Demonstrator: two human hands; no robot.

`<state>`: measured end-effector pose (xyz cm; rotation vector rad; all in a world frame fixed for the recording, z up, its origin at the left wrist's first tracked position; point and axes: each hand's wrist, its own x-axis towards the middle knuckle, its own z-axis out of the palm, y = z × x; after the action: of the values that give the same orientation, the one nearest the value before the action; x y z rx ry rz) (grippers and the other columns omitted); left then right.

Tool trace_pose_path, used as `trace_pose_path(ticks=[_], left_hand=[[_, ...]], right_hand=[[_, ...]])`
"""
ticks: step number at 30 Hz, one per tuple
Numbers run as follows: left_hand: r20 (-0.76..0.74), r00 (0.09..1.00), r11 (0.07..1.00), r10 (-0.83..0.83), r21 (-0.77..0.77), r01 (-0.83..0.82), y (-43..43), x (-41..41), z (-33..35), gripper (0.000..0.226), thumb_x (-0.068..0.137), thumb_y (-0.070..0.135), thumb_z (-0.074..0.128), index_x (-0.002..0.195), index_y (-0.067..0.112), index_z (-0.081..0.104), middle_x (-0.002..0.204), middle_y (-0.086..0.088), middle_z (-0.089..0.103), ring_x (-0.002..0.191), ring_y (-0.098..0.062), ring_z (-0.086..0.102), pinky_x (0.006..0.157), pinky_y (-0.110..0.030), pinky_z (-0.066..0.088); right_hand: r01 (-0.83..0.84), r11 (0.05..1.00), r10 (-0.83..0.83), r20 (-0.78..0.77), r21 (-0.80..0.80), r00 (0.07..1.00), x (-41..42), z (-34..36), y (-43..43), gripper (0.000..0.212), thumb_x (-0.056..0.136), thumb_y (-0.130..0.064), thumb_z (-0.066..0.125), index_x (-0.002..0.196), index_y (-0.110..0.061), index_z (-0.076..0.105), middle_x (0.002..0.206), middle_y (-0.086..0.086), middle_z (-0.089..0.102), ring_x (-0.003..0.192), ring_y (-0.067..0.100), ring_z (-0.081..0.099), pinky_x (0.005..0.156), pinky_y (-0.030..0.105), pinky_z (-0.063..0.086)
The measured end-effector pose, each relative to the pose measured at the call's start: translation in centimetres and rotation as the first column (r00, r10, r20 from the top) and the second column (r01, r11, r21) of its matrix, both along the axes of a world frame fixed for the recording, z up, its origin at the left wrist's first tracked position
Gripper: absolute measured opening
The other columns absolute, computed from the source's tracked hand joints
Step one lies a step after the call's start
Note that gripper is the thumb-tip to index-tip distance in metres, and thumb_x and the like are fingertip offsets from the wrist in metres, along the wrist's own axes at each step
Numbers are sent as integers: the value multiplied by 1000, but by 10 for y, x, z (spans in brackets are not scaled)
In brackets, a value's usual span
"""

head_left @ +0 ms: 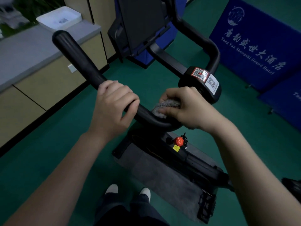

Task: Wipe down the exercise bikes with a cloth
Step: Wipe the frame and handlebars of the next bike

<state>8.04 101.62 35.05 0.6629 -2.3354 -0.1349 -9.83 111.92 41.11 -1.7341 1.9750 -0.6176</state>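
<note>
A black exercise bike stands below me, its left handlebar [76,57] running up and to the left. My left hand [114,101] is wrapped around that bar near its lower bend. My right hand [189,106] presses a grey speckled cloth [164,106] onto the bar's curved centre, just right of the left hand. The cloth is mostly hidden under my fingers. The right handlebar [210,46] loops behind, past a centre block with QR stickers [205,77]. The black console [140,22] rises at the top.
An orange knob [179,141] sits on the bike frame below the bar, above a grey mat [159,175] on the green floor. A beige counter with a white box [60,17] runs along the left. Blue hotel banners [254,46] lean at the right. My shoes [128,191] stand beside the mat.
</note>
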Motion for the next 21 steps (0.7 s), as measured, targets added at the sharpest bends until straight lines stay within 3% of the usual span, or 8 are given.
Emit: trace_pose_path(ticks=[5, 9, 12, 15, 18, 21], left_hand=[[71, 997, 998, -22, 66, 17, 3, 3, 11, 26, 94, 24, 46, 81, 14, 66, 81, 5, 64, 85, -18, 56, 97, -29, 26], [63, 998, 989, -16, 148, 6, 12, 4, 24, 22, 93, 27, 49, 95, 15, 67, 95, 5, 66, 97, -17, 57, 103, -31, 24], [70, 997, 993, 19, 119, -28, 24, 11, 33, 28, 95, 33, 45, 106, 16, 65, 105, 4, 64, 105, -15, 54, 106, -31, 23], [76, 993, 992, 91, 83, -97, 40, 30, 34, 29, 96, 33, 46, 111, 14, 63, 109, 2, 63, 107, -17, 54, 104, -34, 28], [73, 978, 976, 197, 77, -202, 58, 62, 27, 28, 96, 30, 47, 109, 12, 63, 107, 0, 63, 104, -18, 55, 98, -33, 32], [184, 931, 931, 315, 132, -341, 75, 102, 14, 32, 96, 34, 43, 112, 13, 62, 110, 0, 64, 106, -19, 55, 98, -33, 33]], right_hand=[[261, 948, -198, 304, -181, 932, 0, -1, 17, 5, 85, -19, 69, 85, -17, 64, 68, -9, 61, 49, -3, 54, 45, 10, 36], [398, 876, -259, 430, -274, 865, 3, -1, 22, 4, 86, -14, 67, 86, -13, 63, 74, 3, 66, 55, 11, 53, 51, 25, 38], [398, 859, -228, 456, -323, 860, 11, 1, 17, 4, 86, -14, 67, 85, -13, 63, 77, 3, 66, 64, 18, 58, 59, 33, 44], [361, 852, -187, 425, -378, 886, 25, 5, 6, 6, 85, -16, 68, 84, -16, 63, 76, -9, 64, 73, 12, 62, 69, 32, 50], [295, 859, -119, 398, -419, 910, 44, 6, -3, 6, 84, -18, 68, 82, -17, 63, 72, -14, 62, 69, 4, 59, 67, 26, 46], [237, 872, -47, 408, -429, 912, 69, 4, -9, 5, 84, -20, 68, 83, -19, 64, 72, -14, 62, 69, 3, 59, 67, 26, 46]])
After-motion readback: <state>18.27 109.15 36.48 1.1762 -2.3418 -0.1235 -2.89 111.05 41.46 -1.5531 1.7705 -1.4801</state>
